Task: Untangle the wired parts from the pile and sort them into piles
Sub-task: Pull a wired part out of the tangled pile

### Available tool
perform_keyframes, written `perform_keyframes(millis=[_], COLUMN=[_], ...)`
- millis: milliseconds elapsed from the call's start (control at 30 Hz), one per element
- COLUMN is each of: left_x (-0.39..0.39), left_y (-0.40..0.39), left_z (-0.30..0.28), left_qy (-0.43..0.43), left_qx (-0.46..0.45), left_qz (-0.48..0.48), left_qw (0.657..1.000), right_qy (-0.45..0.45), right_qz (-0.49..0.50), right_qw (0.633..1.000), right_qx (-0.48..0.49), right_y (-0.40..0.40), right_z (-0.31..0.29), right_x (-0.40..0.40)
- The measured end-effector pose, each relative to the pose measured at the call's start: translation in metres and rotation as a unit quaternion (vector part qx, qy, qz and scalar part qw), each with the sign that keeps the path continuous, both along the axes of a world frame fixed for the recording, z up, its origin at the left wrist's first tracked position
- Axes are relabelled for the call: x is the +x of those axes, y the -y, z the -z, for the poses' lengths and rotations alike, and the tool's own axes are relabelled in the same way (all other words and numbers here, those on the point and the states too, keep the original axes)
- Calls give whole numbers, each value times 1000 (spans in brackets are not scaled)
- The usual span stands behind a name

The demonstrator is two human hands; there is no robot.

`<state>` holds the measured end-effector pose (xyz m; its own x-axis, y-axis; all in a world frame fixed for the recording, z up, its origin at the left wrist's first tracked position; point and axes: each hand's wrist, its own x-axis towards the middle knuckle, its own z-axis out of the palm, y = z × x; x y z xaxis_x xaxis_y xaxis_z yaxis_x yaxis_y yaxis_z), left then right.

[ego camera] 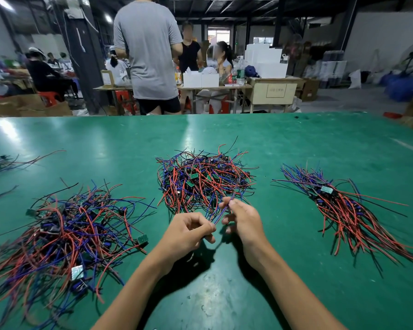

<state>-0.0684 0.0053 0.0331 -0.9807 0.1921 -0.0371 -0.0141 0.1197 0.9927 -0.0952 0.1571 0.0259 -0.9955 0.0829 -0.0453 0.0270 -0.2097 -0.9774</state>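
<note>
A tangled pile (204,179) of red, blue and black wires with small green circuit boards lies in the middle of the green table (296,144). Just in front of it, my left hand (188,231) has its fingers curled and pinches the near end of a blue wire (221,211). My right hand (240,220) pinches the same wire higher up between thumb and fingers. The wire runs from my hands up into the pile's near edge. A looser, wider pile (74,232) spreads at the left. At the right lies a straightened bundle (343,208) with wires aligned.
More loose wires (7,161) lie at the far left edge. Beyond the table's far edge a person in a grey shirt (150,51) stands, with others seated at desks holding white boxes (200,79).
</note>
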Motion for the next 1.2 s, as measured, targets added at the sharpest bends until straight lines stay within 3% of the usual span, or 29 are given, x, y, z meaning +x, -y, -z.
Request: perform_keyframes(millis=[167, 367, 467, 533, 600, 633, 700, 967, 1067, 1200], left_x=[1, 6, 5, 2, -1, -2, -4, -2, -3, -4], left_y=[1, 6, 8, 8, 11, 12, 13, 10, 7, 5], left_z=[-3, -12, -16, -18, -18, -17, -17, -21, -18, -16], left_qy=[1, -20, -14, 9, 24, 30, 45, 99, 76, 41], left_qx=[-39, -20, 44, 121, 183, 208, 254, 337, 321, 254], left_qz=[80, 94, 58, 25, -4, -18, -47, -97, -114, -116], left_qw=[996, 995, 997, 992, 983, 978, 965, 931, 937, 959], right_qy=[45, 26, 9, -85, -202, -235, -259, -276, -296, -264], right_qz=[94, 54, 27, 45, 10, -17, -42, 21, 25, 16], right_qw=[987, 986, 995, 992, 948, 932, 927, 916, 909, 950], right_qx=[-125, -158, -94, 80, 247, 276, 267, 290, 294, 165], right_y=[-19, -23, -13, -6, 2, 6, 11, 10, 13, 14], right_z=[-4, -4, -2, 4, 13, 15, 14, 15, 13, 5], right_x=[-8, -6, -1, 4, 10, 13, 18, 19, 20, 23])
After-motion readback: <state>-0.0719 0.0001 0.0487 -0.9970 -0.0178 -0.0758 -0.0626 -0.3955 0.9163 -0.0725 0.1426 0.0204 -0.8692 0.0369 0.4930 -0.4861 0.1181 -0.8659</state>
